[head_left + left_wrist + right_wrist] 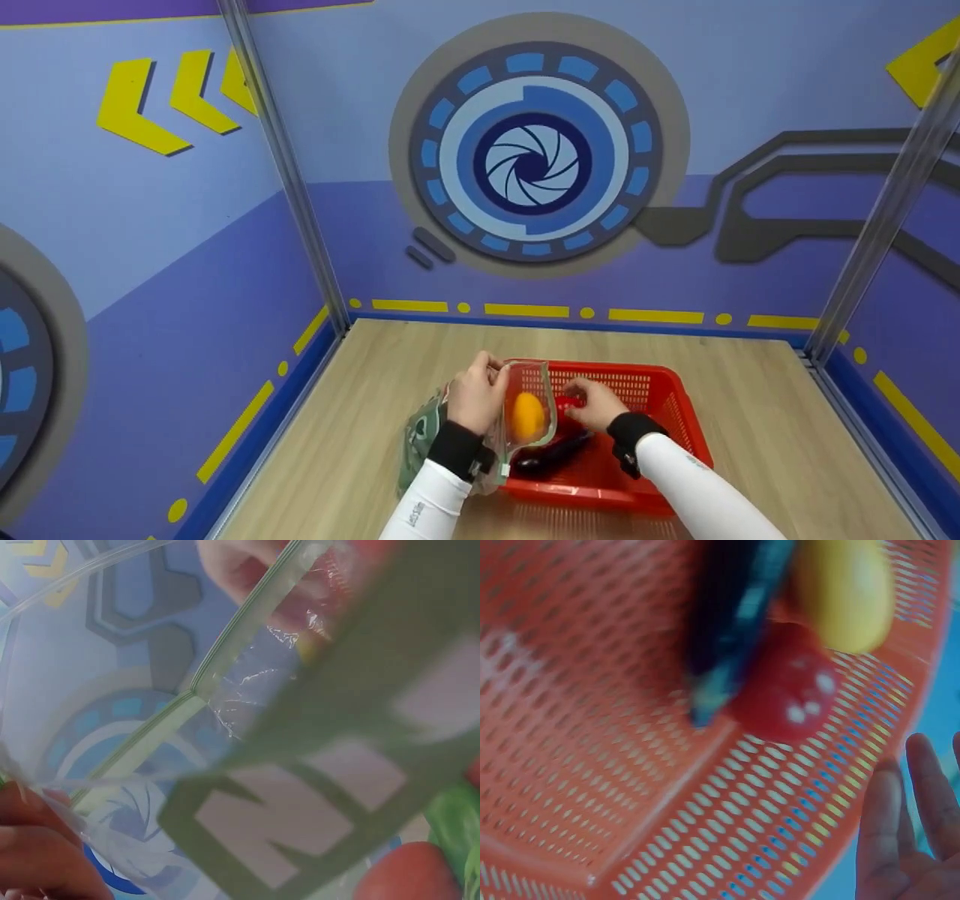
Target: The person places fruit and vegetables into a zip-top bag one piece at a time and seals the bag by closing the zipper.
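My left hand (475,395) pinches the open top of a clear zip bag (421,439) with green print, at the basket's left side. The left wrist view shows the bag's zip strip and, at lower right, something glossy green (452,829). My right hand (598,406) is over the red basket (671,405), beside a red tomato (567,406). In the right wrist view its fingers (881,817) are spread, apart from the tomato (787,690). A yellow-orange fruit (529,417) shows through the bag's clear top; a dark eggplant (555,454) lies in front of it.
The basket has slotted walls and stands on a wooden table (780,420). Patterned blue and purple panels (360,232) enclose the table at the back and sides, with metal posts (289,165) at the corners.
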`<action>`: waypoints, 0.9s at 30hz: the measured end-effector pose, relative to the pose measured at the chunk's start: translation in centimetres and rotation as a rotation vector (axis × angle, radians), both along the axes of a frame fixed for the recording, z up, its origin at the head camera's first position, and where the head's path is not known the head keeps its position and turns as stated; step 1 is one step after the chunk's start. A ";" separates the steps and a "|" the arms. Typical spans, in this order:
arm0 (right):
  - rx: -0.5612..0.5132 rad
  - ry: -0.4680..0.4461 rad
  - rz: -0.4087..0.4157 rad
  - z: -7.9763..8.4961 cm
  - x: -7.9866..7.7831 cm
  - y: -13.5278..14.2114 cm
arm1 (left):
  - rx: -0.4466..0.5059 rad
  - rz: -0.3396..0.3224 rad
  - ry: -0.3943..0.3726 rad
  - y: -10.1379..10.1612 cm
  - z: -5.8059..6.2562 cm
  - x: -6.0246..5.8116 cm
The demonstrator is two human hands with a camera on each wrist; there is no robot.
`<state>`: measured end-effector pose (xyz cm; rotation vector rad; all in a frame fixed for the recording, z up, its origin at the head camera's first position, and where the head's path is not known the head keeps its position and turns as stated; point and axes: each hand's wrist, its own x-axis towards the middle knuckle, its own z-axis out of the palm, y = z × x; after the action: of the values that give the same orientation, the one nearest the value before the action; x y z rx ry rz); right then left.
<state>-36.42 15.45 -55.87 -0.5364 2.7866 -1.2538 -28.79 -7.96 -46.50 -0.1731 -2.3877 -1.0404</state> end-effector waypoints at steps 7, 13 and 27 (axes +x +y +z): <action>0.214 0.022 0.052 -2.0 0.8 -1.2 | 0.001 -0.013 0.016 0.0 -0.2 0.0; 0.281 0.042 0.117 -3.0 1.3 -1.9 | -0.010 -0.015 0.030 -0.1 -0.3 0.0; 0.391 -0.036 0.137 -3.7 2.5 -2.3 | 0.016 -0.018 -0.014 -0.1 0.0 0.0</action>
<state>-33.90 13.20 -59.59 -0.6493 2.7998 -0.6602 -28.84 -8.02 -46.51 -0.1823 -2.3942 -1.0719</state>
